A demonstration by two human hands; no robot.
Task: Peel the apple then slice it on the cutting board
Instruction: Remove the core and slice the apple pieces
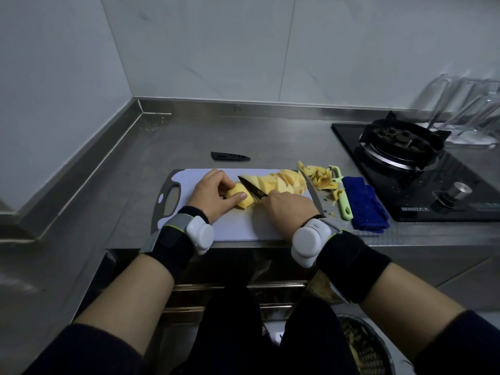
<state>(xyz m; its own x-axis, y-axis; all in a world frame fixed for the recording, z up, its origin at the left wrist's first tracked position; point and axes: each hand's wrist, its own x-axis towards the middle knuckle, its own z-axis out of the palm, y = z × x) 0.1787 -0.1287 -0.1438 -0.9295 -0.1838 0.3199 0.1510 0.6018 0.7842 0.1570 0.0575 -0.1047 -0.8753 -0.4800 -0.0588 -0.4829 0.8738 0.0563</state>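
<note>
Right hand (289,207) near cutting board (238,226) edge

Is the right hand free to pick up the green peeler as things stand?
Likely not yet: the right hand grips the knife, mid-cut in the apple piece. The peeler lies close to its right; nothing else blocks it.
</note>
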